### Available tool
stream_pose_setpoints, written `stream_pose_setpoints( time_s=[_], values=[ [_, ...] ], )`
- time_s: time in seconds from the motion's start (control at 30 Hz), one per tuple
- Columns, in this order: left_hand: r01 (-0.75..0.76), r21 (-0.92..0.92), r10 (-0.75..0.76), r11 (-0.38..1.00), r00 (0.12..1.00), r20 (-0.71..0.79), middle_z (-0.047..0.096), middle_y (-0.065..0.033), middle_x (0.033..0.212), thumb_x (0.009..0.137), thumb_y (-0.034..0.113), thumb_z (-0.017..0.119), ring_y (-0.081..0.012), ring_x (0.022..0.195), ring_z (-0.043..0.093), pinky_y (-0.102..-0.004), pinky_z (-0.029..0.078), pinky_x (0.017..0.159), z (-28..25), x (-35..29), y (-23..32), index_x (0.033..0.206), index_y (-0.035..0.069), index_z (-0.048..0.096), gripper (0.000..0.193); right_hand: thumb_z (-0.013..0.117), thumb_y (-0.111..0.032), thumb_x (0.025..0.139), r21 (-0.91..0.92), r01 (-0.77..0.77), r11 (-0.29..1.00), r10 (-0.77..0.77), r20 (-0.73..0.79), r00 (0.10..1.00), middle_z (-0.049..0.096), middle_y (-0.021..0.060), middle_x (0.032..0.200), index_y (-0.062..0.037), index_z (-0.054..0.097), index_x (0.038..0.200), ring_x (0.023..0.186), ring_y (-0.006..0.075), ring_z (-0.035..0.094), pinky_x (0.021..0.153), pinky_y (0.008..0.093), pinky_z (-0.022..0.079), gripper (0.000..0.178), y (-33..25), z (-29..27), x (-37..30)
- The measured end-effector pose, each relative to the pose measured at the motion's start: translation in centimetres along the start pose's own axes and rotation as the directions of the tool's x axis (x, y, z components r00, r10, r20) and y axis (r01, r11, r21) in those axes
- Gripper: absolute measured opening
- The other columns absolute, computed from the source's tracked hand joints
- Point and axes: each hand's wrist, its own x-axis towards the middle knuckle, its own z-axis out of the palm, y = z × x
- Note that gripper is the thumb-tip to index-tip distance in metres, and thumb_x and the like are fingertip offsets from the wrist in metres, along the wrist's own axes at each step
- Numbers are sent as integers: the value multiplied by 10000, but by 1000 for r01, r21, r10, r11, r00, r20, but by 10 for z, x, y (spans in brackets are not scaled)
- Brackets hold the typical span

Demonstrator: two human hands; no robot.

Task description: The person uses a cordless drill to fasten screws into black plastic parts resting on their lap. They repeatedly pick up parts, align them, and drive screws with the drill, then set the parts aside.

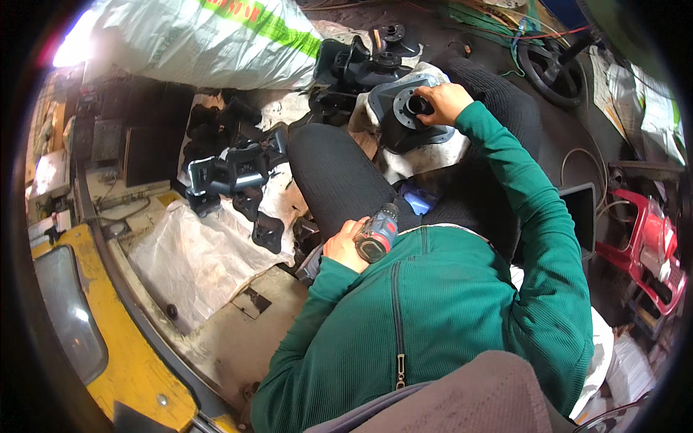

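In my left hand (346, 247) is a cordless drill (377, 232), dark with red and grey parts, held low against my lap. My fingers wrap round its grip, and its chuck points up and away from me. My right hand (442, 105) reaches forward to a black part with a round, holed flange (406, 108). Thumb and fingers close on the raised ring at its middle. The part rests on a pale cloth (426, 160) over my knee. A small blue object (419, 202) lies between my legs, partly hidden.
Several black moulded parts (249, 169) lie piled on plastic sheeting (195, 252) at the left. More black parts (386, 61) sit ahead, beside a large white sack (209, 43). Yellow machinery (123, 332) stands at the lower left. A red plastic chair (642, 245) is at the right.
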Motion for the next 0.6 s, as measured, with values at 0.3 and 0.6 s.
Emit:
stream_pose_setpoints(
  time_s=[0.3,0.6],
  values=[
    [0,55,-5,999,996,92,590,-73,977,620,361,757,-301,843,638,-411,506,770,-2,3,5,1275,190,475,734,674,-323,674,21,49,999,-50,27,998,647,142,762,-171,552,1143,714,315,634,652,408,506,508,13,20,4],
    [3,-47,4,999,988,152,617,-101,1074,640,330,756,-283,945,628,-376,489,858,-9,6,13,1239,170,511,667,681,-236,668,26,176,984,-178,70,982,632,152,759,-166,519,1213,702,297,628,663,396,496,573,29,11,16]
  ],
)
